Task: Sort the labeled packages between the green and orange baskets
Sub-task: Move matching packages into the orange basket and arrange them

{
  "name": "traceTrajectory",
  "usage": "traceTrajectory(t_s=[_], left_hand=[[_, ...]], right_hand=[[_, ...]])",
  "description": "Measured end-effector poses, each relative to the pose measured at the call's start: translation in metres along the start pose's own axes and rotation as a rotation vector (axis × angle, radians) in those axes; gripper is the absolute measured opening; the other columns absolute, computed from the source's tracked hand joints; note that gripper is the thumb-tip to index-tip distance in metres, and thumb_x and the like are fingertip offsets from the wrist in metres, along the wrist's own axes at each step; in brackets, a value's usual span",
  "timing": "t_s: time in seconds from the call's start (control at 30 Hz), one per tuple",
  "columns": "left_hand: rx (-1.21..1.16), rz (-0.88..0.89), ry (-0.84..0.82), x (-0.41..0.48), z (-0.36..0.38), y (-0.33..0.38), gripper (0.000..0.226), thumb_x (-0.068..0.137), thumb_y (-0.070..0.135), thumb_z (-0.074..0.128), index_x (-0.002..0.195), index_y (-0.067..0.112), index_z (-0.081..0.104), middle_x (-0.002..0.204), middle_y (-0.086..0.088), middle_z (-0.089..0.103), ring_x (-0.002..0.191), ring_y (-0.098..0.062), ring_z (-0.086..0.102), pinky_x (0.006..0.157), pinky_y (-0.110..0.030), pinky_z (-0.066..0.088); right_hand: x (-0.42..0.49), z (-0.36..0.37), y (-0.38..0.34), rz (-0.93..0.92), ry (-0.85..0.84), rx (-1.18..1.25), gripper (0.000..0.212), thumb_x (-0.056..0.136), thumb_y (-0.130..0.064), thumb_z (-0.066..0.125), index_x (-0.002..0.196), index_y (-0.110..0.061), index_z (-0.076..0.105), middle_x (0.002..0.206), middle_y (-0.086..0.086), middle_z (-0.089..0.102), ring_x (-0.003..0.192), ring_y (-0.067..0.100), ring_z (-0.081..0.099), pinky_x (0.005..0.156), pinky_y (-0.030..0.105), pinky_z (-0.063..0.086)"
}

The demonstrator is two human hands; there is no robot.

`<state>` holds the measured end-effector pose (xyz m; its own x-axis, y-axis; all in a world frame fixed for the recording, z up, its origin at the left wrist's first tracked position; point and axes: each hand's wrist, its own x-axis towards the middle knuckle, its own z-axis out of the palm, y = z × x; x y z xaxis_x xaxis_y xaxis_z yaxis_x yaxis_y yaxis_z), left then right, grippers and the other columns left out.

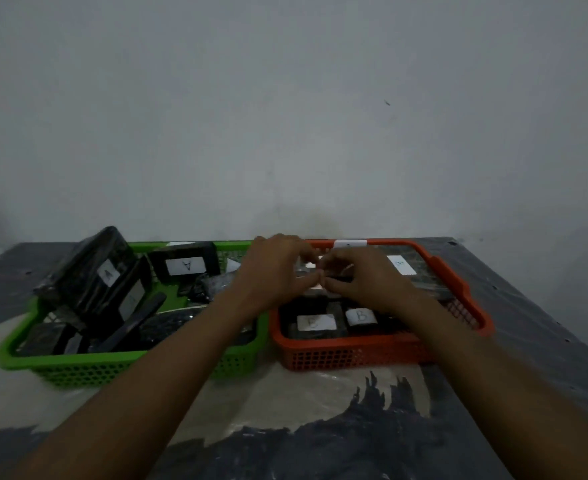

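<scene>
L hand [278, 268] and R hand [363, 277]: fingers curled, tips meeting, both pinching a dark labeled package [336, 278] above the far half of the orange basket [355, 344]; grip detail blurred. B-marked packages [360, 317] lie at that basket's near end. A-marked packages [186, 266] sit in the green basket [78, 360], just beside it on the surface [285, 403].

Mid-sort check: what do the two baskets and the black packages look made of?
Green basket: probably moulded plastic, smooth with a slight sheen; its walls are a grid of small holes. Orange basket: same look, same perforated walls. Black packages: seemingly wrapped in glossy plastic film, given the wrinkles and glints; contents hidden. Labels: white, matte, likely paper.
</scene>
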<state>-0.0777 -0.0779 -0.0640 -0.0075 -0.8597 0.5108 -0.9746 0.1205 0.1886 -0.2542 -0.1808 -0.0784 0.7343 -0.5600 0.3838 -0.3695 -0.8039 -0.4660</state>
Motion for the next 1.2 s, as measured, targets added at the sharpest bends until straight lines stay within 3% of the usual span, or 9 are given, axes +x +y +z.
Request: traceTrajectory(t_s=[0.17, 0.23, 0.37, 0.47, 0.73, 0.83, 0.93, 1.03, 1.2], left_hand=[[-0.041, -0.241, 0.044, -0.034, -0.035, -0.072, 0.017, 0.085, 0.034, 0.074, 0.097, 0.023, 0.074, 0.088, 0.006, 0.07, 0.077, -0.013, 0.063, 0.07, -0.03, 0.052], [-0.007, -0.316, -0.028, -0.043, -0.041, -0.098, 0.017, 0.085, 0.031, 0.074, 0.1, 0.02, 0.074, 0.09, 0.005, 0.072, 0.08, -0.016, 0.066, 0.072, -0.032, 0.054], [0.065, -0.395, -0.259, -0.051, -0.038, -0.13, 0.04, 0.082, 0.025, 0.077, 0.12, 0.017, 0.07, 0.115, -0.002, 0.072, 0.096, -0.018, 0.068, 0.086, -0.035, 0.055], [0.065, -0.385, -0.389, -0.049, -0.028, -0.139, 0.058, 0.079, 0.03, 0.08, 0.132, 0.015, 0.063, 0.124, -0.003, 0.069, 0.106, -0.02, 0.067, 0.092, -0.036, 0.054], [0.248, -0.291, -0.515, -0.028, -0.005, -0.133, 0.037, 0.074, 0.037, 0.081, 0.101, 0.015, 0.067, 0.106, -0.006, 0.066, 0.099, -0.028, 0.065, 0.082, -0.041, 0.057], [0.234, -0.263, -0.485, -0.028, -0.001, -0.14, 0.025, 0.081, 0.034, 0.076, 0.095, 0.019, 0.061, 0.107, -0.006, 0.068, 0.1, -0.027, 0.065, 0.083, -0.042, 0.056], [0.045, -0.243, -0.39, -0.032, -0.009, -0.153, 0.048, 0.084, 0.034, 0.075, 0.128, 0.016, 0.065, 0.12, -0.005, 0.068, 0.105, -0.022, 0.065, 0.087, -0.034, 0.052], [-0.034, -0.16, -0.278, -0.038, -0.024, -0.162, 0.064, 0.081, 0.039, 0.079, 0.138, 0.018, 0.059, 0.127, -0.002, 0.067, 0.092, -0.01, 0.06, 0.079, -0.023, 0.043], [-0.101, -0.074, -0.217, -0.047, -0.038, -0.164, 0.057, 0.081, 0.038, 0.079, 0.133, 0.021, 0.062, 0.123, 0.0, 0.067, 0.093, -0.012, 0.062, 0.078, -0.031, 0.053]], right_hand=[[0.036, 0.049, -0.043, -0.047, 0.006, 0.158, 0.01, 0.087, -0.009, 0.073, 0.096, -0.012, 0.073, 0.089, 0.0, 0.071, 0.072, 0.001, 0.062, 0.066, 0.011, 0.049], [0.05, 0.065, -0.056, -0.068, 0.014, 0.158, 0.008, 0.088, -0.011, 0.071, 0.096, -0.01, 0.072, 0.087, 0.0, 0.069, 0.074, 0.002, 0.06, 0.07, 0.021, 0.051], [0.073, 0.093, -0.071, 0.031, -0.005, 0.064, 0.028, 0.092, -0.022, 0.068, 0.119, -0.013, 0.067, 0.119, 0.003, 0.066, 0.108, 0.015, 0.06, 0.092, 0.027, 0.044], [0.078, 0.111, -0.071, 0.166, -0.067, 0.052, 0.034, 0.096, -0.018, 0.06, 0.129, -0.013, 0.065, 0.131, 0.009, 0.064, 0.112, 0.022, 0.063, 0.087, 0.023, 0.043], [0.072, 0.123, -0.068, 0.188, 0.044, 0.024, 0.03, 0.096, -0.018, 0.058, 0.122, -0.011, 0.071, 0.124, 0.01, 0.069, 0.108, 0.021, 0.066, 0.083, 0.019, 0.041], [0.07, 0.123, -0.069, 0.174, 0.049, 0.021, 0.027, 0.094, -0.017, 0.059, 0.118, -0.011, 0.073, 0.117, 0.01, 0.071, 0.101, 0.022, 0.068, 0.08, 0.022, 0.047], [0.069, 0.12, -0.071, 0.119, 0.013, -0.07, 0.033, 0.091, -0.021, 0.062, 0.123, -0.013, 0.065, 0.12, 0.009, 0.064, 0.112, 0.025, 0.059, 0.094, 0.037, 0.05], [0.073, 0.117, -0.078, -0.01, 0.024, -0.231, 0.051, 0.088, -0.019, 0.062, 0.138, -0.018, 0.052, 0.134, 0.003, 0.055, 0.124, 0.024, 0.045, 0.109, 0.042, 0.037], [0.076, 0.11, -0.087, -0.108, 0.002, -0.196, 0.045, 0.087, -0.005, 0.06, 0.13, -0.02, 0.059, 0.131, -0.001, 0.057, 0.119, 0.02, 0.05, 0.094, 0.038, 0.049]])
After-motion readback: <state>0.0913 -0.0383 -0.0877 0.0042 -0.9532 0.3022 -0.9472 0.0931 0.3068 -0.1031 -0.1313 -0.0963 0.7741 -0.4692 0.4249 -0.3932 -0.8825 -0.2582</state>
